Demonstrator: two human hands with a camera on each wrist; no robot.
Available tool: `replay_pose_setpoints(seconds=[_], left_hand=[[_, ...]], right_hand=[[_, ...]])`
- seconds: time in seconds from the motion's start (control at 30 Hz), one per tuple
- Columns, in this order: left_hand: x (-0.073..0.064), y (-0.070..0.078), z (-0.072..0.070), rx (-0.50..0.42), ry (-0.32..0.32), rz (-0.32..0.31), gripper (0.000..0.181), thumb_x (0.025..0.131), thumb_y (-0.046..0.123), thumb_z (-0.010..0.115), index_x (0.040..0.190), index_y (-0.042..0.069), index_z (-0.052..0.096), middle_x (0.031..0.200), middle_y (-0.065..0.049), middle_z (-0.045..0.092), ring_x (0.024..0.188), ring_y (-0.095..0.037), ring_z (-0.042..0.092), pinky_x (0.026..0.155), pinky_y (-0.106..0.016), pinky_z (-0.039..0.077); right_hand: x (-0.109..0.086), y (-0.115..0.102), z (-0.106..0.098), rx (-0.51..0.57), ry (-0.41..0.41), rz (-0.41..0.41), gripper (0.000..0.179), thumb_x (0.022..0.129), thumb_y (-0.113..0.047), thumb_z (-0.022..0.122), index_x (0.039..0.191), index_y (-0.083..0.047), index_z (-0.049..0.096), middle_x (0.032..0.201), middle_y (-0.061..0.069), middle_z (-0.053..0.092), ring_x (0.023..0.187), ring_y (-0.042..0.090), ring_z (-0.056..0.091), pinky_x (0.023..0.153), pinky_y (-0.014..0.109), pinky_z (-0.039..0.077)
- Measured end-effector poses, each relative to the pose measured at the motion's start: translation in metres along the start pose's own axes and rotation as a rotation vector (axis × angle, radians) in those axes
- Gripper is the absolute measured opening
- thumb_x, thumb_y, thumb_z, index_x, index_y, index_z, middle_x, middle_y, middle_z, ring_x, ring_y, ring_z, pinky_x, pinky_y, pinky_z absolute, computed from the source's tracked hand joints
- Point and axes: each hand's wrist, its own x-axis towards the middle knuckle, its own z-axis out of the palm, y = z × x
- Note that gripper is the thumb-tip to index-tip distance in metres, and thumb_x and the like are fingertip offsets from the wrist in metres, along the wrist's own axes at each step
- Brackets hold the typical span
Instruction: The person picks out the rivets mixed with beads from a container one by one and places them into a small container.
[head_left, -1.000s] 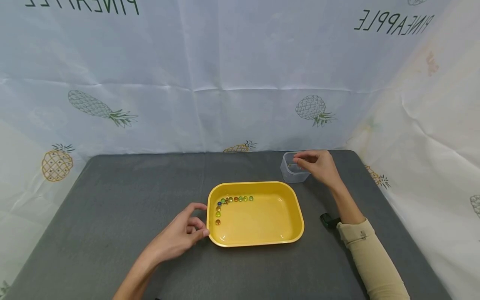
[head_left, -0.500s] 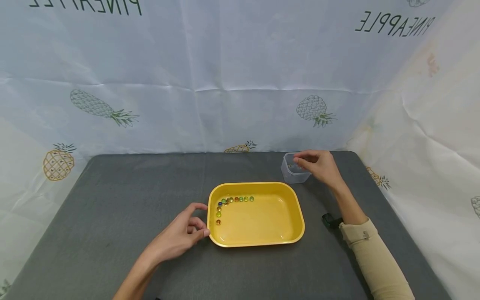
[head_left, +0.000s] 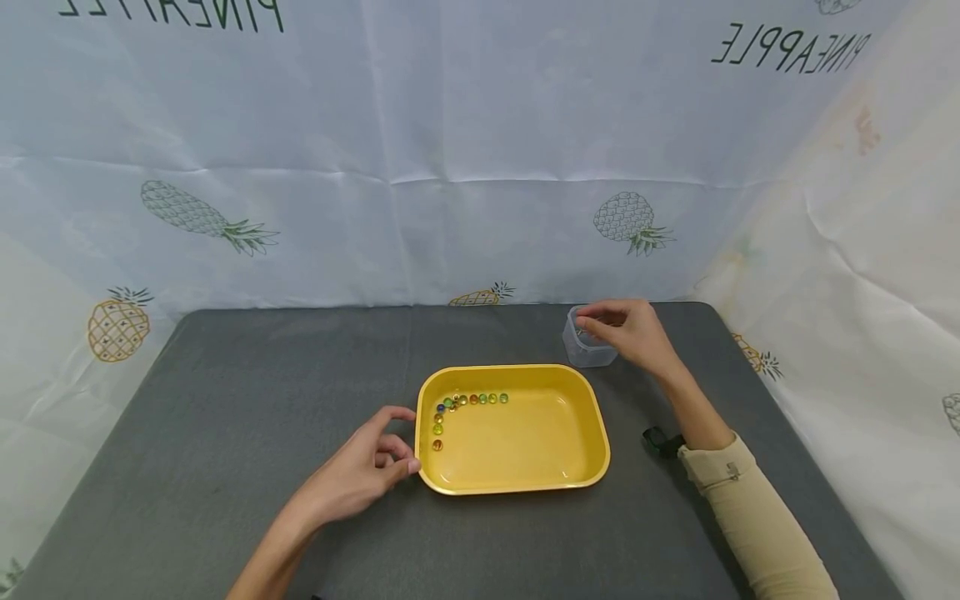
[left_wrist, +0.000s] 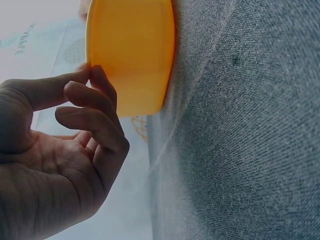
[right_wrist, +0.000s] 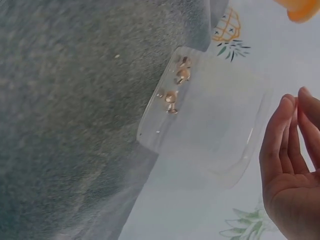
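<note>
Head view: the yellow tray [head_left: 517,446] lies flat on the grey table [head_left: 262,400], its long axis running left to right across the person; it has no pointed end. Marbles [head_left: 482,398] sit in its far-left part, in a bent line along the left end and far side. The left hand [head_left: 367,468] touches the tray's left end, index finger and thumb apart. The right hand [head_left: 636,337] is over the clear container [head_left: 588,354], just beyond the tray's far-right corner — so from this hand, the nearer one to the container, the tray lies leftward and closer to the person.

Left wrist view: fingertips meet the tray's rim and outer wall, the remaining fingers loosely bent.

Right wrist view: coppery studs [right_wrist: 171,97] lie at the container's bottom, one roughly along its bottom edge. Thumb and fingertips come close together — I cannot tell whether anything is between them.
</note>
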Motion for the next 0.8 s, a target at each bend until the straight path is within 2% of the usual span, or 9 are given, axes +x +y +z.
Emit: replay_pose_setpoints(seconds=[0.33, 0.43, 0.6, 0.8], left_hand=[[0.001, -0.001, 0.000, 0.002, -0.008, 0.013, 0.064, 0.104, 0.011, 0.072, 0.156, -0.003, 0.036, 0.101, -0.015, 0.073, 0.070, -0.015, 0.059, 0.063, -0.026, 0.047], [0.001, -0.001, 0.000, 0.003, -0.007, 0.010, 0.064, 0.104, 0.011, 0.072, 0.156, -0.002, 0.036, 0.101, -0.014, 0.073, 0.071, -0.015, 0.059, 0.064, -0.026, 0.047], [0.000, -0.001, 0.000, 0.007, -0.005, 0.010, 0.064, 0.105, 0.011, 0.072, 0.156, -0.002, 0.036, 0.102, -0.014, 0.073, 0.072, -0.016, 0.060, 0.064, -0.026, 0.047], [0.000, -0.002, 0.000, 0.007, -0.003, 0.004, 0.063, 0.105, 0.011, 0.072, 0.156, -0.002, 0.036, 0.101, -0.013, 0.073, 0.072, -0.017, 0.060, 0.064, -0.026, 0.047]], right_hand=[[0.002, -0.017, 0.006, 0.041, -0.043, -0.053, 0.023, 0.102, -0.016, 0.078, 0.121, -0.004, 0.080, 0.108, 0.023, 0.080, 0.087, 0.031, 0.078, 0.078, 0.034, 0.066], [0.003, -0.023, 0.009, 0.037, -0.057, -0.073, 0.022, 0.102, -0.017, 0.078, 0.120, -0.005, 0.081, 0.106, 0.023, 0.080, 0.084, 0.026, 0.077, 0.076, 0.036, 0.066], [0.005, -0.033, 0.013, 0.040, -0.091, -0.103, 0.021, 0.102, -0.017, 0.078, 0.120, -0.007, 0.081, 0.102, 0.016, 0.081, 0.077, 0.013, 0.074, 0.068, 0.036, 0.063], [0.007, -0.047, 0.019, 0.063, -0.151, -0.114, 0.020, 0.101, -0.016, 0.079, 0.120, -0.010, 0.082, 0.102, 0.011, 0.082, 0.074, 0.014, 0.073, 0.066, 0.030, 0.060]])
